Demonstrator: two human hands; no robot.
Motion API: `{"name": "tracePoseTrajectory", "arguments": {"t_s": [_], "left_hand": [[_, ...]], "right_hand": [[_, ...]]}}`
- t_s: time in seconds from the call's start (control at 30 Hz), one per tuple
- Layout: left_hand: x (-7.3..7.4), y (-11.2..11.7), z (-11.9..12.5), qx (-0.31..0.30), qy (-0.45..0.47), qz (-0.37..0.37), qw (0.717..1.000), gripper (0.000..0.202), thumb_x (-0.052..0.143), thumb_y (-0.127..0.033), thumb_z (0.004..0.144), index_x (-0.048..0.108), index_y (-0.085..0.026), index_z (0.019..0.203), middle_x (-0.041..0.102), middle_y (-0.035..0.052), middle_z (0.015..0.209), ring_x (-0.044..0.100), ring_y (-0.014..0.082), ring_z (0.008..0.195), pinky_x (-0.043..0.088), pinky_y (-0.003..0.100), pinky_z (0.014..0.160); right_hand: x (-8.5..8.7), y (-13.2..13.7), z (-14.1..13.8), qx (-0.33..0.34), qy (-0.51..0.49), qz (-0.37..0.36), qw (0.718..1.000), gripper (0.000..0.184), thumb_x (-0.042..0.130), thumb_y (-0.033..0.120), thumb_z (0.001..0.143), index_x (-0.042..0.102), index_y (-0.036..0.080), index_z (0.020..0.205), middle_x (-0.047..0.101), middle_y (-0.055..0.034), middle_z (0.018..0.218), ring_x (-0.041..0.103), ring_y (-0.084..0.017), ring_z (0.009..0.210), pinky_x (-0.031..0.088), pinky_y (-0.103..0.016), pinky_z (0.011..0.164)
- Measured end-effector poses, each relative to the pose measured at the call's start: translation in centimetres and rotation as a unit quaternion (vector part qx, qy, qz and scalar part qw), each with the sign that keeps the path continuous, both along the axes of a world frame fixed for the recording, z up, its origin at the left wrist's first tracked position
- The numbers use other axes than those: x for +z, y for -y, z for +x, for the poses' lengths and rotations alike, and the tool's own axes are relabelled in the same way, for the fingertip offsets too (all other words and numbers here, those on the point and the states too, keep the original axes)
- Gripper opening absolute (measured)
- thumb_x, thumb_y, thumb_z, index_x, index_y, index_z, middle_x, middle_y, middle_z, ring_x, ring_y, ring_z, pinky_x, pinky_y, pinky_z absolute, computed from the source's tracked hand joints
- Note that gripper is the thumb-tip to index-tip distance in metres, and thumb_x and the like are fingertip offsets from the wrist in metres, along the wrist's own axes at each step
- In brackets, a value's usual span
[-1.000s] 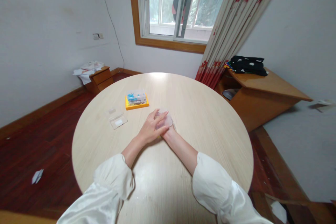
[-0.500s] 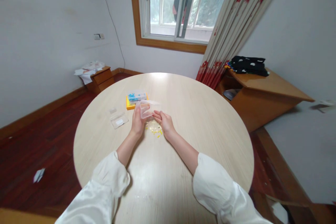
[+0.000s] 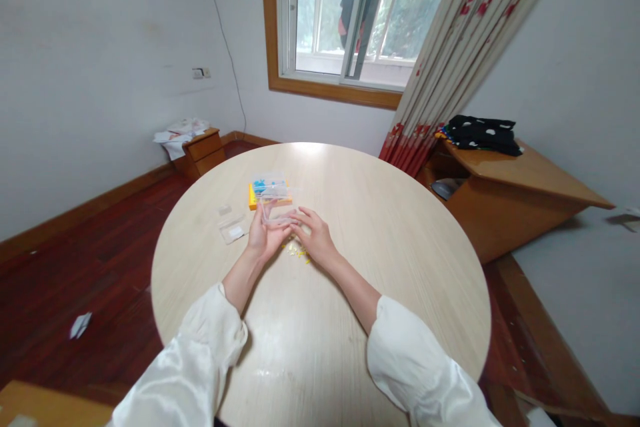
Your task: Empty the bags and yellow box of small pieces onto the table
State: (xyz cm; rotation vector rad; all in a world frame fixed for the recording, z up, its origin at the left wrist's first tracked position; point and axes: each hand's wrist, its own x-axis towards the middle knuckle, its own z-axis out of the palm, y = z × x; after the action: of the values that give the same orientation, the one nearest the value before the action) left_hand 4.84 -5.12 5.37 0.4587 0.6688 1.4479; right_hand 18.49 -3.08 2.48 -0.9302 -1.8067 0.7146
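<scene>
Above the middle of the round table I hold a clear plastic box [image 3: 279,215], its lid side tilted up. My left hand [image 3: 261,235] is wrapped under and around its left end. At the right end, my right hand [image 3: 315,235] has its bent fingers on the box's edge, close to my left fingertips. Small yellow and pale pieces [image 3: 296,251] lie scattered on the table just below my hands, partly hidden by them. Behind the box sits a yellow box [image 3: 253,200] with a clear case holding blue pieces [image 3: 265,185] on top.
A flat clear case [image 3: 233,230] with a white label lies left of my left hand, a small clear piece [image 3: 225,210] beside it. The round table [image 3: 320,347] stands before a window. Folded black cloth [image 3: 483,133] lies on a wooden desk [image 3: 530,193] at the right.
My right hand has turned palm down and its fingers have come onto the box. The box has tipped lower between my hands. The view has shifted slightly left.
</scene>
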Motion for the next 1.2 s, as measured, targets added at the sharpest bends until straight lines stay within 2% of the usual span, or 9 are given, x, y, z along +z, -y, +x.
{"name": "tracePoseTrajectory", "arguments": {"t_s": [0.13,0.23,0.27,0.33,0.43,0.53,0.83,1.03,1.2], "left_hand": [[0.1,0.5,-0.8,-0.017,-0.092,0.001,0.996,0.05,0.037,-0.054,0.091,0.046,-0.02,0.126,0.068,0.0123,0.097,0.067,0.0215,0.088,0.051,0.042,0.085],[-0.2,1.0,-2.7,0.073,-0.266,-0.006,0.961,0.034,0.048,-0.038,0.087,0.057,-0.015,0.11,0.067,0.01,0.09,0.065,0.0195,0.081,0.052,0.039,0.081],[-0.5,1.3,-3.6,0.118,-0.35,-0.003,0.929,0.029,0.051,-0.032,0.084,0.059,-0.013,0.104,0.066,0.0089,0.086,0.064,0.0192,0.078,0.052,0.039,0.08],[-1.2,2.0,-5.3,0.203,-0.534,0.033,0.82,0.023,0.052,-0.025,0.08,0.063,-0.013,0.096,0.064,0.0086,0.087,0.061,0.0208,0.081,0.049,0.04,0.083],[-2.3,2.9,-7.2,0.228,-0.716,0.104,0.651,0.028,0.051,-0.024,0.081,0.066,-0.014,0.103,0.059,0.0105,0.096,0.054,0.025,0.097,0.043,0.043,0.093],[-3.2,3.2,-7.7,0.183,-0.785,0.126,0.578,0.035,0.053,-0.028,0.084,0.064,-0.015,0.114,0.055,0.0115,0.099,0.05,0.0261,0.099,0.042,0.042,0.093],[-3.9,1.9,-8.1,0.125,-0.819,0.108,0.55,0.034,0.047,-0.029,0.089,0.063,-0.017,0.117,0.061,0.0103,0.094,0.056,0.025,0.094,0.043,0.039,0.087],[-3.3,1.6,-8.3,0.099,-0.848,0.088,0.512,0.027,0.046,-0.027,0.089,0.07,-0.02,0.1,0.065,0.0109,0.091,0.057,0.0268,0.093,0.042,0.038,0.081],[-2.9,1.7,-8.4,0.099,-0.864,0.069,0.489,0.028,0.044,-0.024,0.089,0.071,-0.019,0.099,0.066,0.0114,0.09,0.059,0.0272,0.091,0.042,0.036,0.078]], "right_hand": [[-0.3,-1.4,0.1,-0.018,0.033,0.028,0.999,0.013,0.06,0.021,0.082,0.073,0.021,0.084,0.062,-0.0106,0.117,0.057,-0.021,0.112,0.041,-0.039,0.102],[-0.2,-2.6,0.6,-0.002,0.068,0.062,0.996,0.014,0.057,0.019,0.084,0.07,0.019,0.081,0.062,-0.0122,0.116,0.059,-0.021,0.108,0.043,-0.04,0.099],[-0.1,-2.9,0.9,0.005,0.088,0.075,0.993,0.014,0.055,0.018,0.084,0.07,0.019,0.081,0.061,-0.0126,0.117,0.059,-0.021,0.107,0.045,-0.04,0.097],[0.1,-3.4,1.3,0.02,0.143,0.1,0.984,0.016,0.053,0.015,0.085,0.068,0.018,0.082,0.061,-0.0128,0.117,0.06,-0.021,0.104,0.047,-0.038,0.093],[0.1,-3.5,1.2,0.039,0.212,0.115,0.97,0.015,0.054,0.011,0.083,0.067,0.018,0.083,0.061,-0.0125,0.116,0.059,-0.021,0.104,0.048,-0.037,0.089],[-0.1,-3.4,0.1,0.044,0.254,0.109,0.96,0.014,0.056,0.01,0.082,0.067,0.017,0.084,0.061,-0.0134,0.115,0.059,-0.022,0.104,0.048,-0.038,0.089],[0.7,-3.5,-3.6,0.045,0.279,0.126,0.951,0.014,0.055,0.012,0.084,0.068,0.016,0.087,0.063,-0.0128,0.106,0.06,-0.021,0.097,0.05,-0.034,0.084],[0.5,-4.1,-4.4,0.044,0.302,0.099,0.947,0.012,0.057,0.014,0.084,0.069,0.015,0.082,0.063,-0.0147,0.105,0.06,-0.023,0.098,0.05,-0.036,0.083],[-0.3,-3.5,-4.1,0.033,0.259,0.142,0.955,0.022,0.053,0.013,0.085,0.068,0.016,0.101,0.063,-0.0145,0.113,0.059,-0.021,0.106,0.048,-0.039,0.093]]}}
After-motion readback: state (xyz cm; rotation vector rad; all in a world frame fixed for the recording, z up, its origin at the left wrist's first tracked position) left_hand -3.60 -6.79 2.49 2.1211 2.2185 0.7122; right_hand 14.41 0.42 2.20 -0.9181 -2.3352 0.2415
